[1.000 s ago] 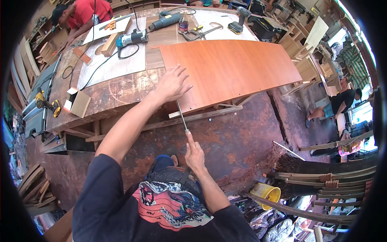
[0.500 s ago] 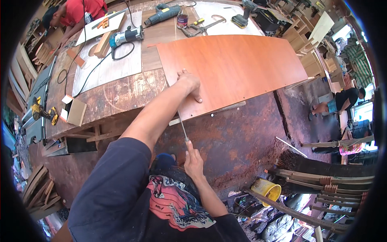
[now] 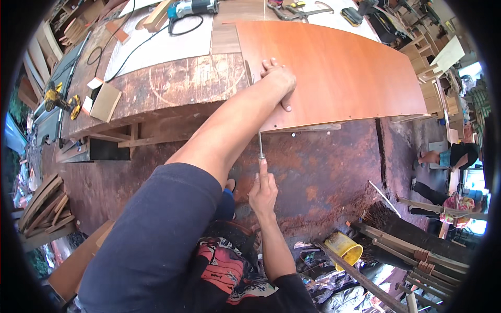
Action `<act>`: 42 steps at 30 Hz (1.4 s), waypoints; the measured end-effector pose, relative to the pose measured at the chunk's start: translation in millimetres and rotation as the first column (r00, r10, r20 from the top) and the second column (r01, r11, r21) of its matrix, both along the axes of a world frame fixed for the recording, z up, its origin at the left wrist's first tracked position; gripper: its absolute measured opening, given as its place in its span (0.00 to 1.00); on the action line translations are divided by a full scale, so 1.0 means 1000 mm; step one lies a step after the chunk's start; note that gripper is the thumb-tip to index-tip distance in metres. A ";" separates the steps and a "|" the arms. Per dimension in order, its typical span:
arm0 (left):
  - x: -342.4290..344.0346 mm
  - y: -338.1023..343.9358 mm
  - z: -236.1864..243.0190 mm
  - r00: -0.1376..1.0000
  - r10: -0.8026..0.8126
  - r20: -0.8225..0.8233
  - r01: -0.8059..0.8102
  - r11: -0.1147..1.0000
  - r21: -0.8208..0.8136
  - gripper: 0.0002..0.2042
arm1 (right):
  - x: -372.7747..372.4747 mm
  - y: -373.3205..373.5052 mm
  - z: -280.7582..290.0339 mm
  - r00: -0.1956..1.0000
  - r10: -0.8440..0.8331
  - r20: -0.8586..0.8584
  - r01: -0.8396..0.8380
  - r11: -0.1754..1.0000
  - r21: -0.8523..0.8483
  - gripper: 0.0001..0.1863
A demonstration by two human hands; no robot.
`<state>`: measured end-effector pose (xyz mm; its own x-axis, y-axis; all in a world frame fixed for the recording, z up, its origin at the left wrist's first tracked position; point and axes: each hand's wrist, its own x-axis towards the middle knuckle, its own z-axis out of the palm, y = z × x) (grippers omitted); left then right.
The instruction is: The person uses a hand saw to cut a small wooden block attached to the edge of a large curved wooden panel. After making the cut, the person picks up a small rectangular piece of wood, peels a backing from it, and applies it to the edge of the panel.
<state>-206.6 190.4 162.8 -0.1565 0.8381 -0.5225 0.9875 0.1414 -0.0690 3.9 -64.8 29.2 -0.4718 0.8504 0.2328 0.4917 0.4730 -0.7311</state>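
Observation:
An orange-brown wood panel lies on the workbench, its near edge jutting past the bench front. My left hand presses on its left end, fingers spread, holding nothing. Below the panel's near left corner, my right hand is closed round the handle of a long thin metal file, index finger stretched along it. The file's shaft runs up to the panel's left edge. My left forearm crosses over it and hides its middle, so I cannot tell exactly how it touches the edge.
A worn workbench bears a blue corded router, a clamp and a small open box. A yellow drill is at the left. A yellow bucket and wood strips stand lower right; a person is beyond.
The whole view has shifted, so the bench and panel sit higher and further right. The person at upper left has left the picture. Both hands keep their places at the panel and the file.

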 end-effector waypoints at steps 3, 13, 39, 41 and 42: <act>0.000 -0.002 -0.003 1.000 0.010 -0.006 -0.010 1.000 0.015 0.63 | 0.000 -0.003 -0.003 1.000 -0.005 0.025 0.005 1.000 0.018 0.36; -0.001 -0.002 -0.009 0.999 0.032 -0.007 -0.031 0.999 0.035 0.63 | 0.019 -0.023 -0.008 0.999 -0.020 0.026 0.020 1.000 -0.017 0.35; 0.001 -0.002 0.009 0.984 -0.152 -0.095 0.154 0.988 0.013 0.51 | 0.018 0.002 0.003 0.974 -0.040 -0.225 0.016 0.994 -0.107 0.31; 0.002 0.000 0.007 0.978 -0.181 -0.107 0.183 0.983 0.009 0.52 | 0.021 0.000 -0.003 0.979 -0.048 -0.200 0.022 0.991 -0.129 0.33; 0.003 0.002 0.006 0.974 -0.196 -0.110 0.199 0.980 0.013 0.54 | 0.021 -0.001 -0.006 0.985 -0.041 -0.165 0.017 0.989 -0.144 0.36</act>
